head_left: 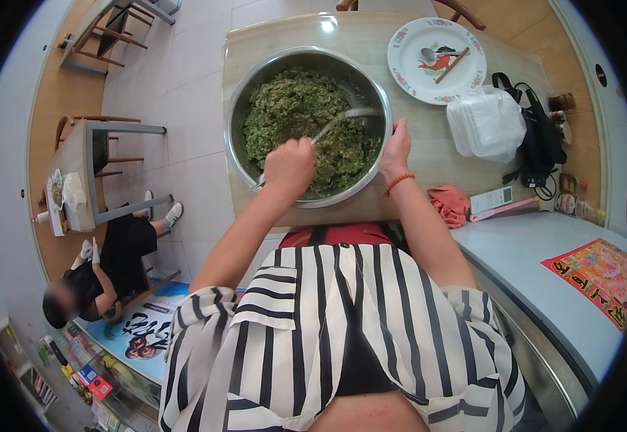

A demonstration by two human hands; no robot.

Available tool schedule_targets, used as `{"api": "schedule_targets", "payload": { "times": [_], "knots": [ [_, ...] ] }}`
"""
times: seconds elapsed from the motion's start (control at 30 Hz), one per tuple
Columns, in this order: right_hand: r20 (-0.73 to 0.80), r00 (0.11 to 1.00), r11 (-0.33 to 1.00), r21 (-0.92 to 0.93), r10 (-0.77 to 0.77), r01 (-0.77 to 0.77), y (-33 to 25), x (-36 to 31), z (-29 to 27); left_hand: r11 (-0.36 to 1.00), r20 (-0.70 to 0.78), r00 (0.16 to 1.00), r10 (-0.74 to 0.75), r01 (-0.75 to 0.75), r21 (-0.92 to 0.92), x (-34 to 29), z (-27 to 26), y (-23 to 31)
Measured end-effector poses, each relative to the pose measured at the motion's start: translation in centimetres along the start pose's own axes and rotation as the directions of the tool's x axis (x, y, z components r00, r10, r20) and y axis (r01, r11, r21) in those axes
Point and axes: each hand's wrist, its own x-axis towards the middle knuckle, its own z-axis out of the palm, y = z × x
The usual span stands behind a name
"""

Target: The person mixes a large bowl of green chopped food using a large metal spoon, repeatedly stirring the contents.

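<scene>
A big steel bowl (235, 108) of chopped green filling (292, 115) stands on a wooden table (428, 144) in front of me. My left hand (289, 167) is closed around the handle of a metal spoon (346, 117) whose head lies in the filling. My right hand (397, 150) grips the bowl's right rim, an orange bead bracelet on its wrist.
A flowered plate (437, 59) holding a spoon and chopsticks sits at the far right. Beside it lie a plastic bag of white containers (487, 124), a black bag (540, 144), an orange cloth (448, 203) and a white handset (491, 199). A person in black (105, 277) sits at another table to the left.
</scene>
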Motion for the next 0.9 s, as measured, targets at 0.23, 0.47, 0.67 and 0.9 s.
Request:
{"api": "schedule_targets", "payload": {
  "times": [0.23,0.47,0.67,0.9],
  "knots": [
    [-0.004,1.0,0.999,-0.041,0.003,-0.003,0.1,-0.2,0.2,0.992,-0.024,0.992,0.125,-0.124,0.035,-4.4,-4.7,-4.3],
    [0.016,1.0,1.0,-0.025,0.001,0.0,0.6,0.5,-0.2,0.996,-0.004,1.0,-0.016,0.015,-0.093,-3.2,-1.6,-0.6],
    [0.039,0.999,0.999,-0.022,0.034,-0.034,1.2,0.5,-0.5,0.998,0.061,0.997,-0.038,0.041,-0.046,-7.5,-3.9,-4.5],
    [0.011,1.0,0.999,-0.05,0.008,-0.008,1.0,0.9,-0.4,0.973,-0.002,0.996,-0.094,0.092,-0.212,-6.2,-2.0,-0.9]
  ]
}}
